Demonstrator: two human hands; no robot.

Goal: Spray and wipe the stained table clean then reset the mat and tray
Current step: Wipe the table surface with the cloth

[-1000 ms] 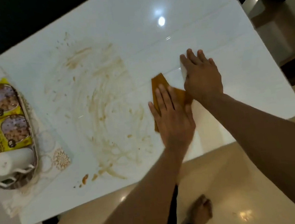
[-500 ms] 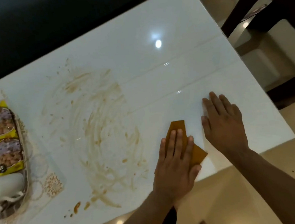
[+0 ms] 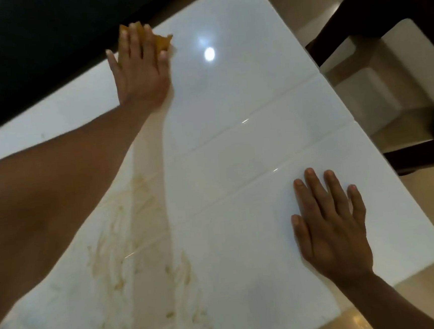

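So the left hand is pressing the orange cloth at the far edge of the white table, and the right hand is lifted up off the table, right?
Not quite. The head view shows the right hand resting flat on the white table, fingers spread, not lifted. The rest holds: the left hand presses the orange cloth at the far edge.

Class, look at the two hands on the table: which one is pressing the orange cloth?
The left hand, stretched to the table's far edge, presses the orange cloth; the right hand lies flat on bare table.

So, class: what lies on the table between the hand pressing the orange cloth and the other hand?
In the head view, only bare, glossy white table separates the left hand on the cloth from the right hand.
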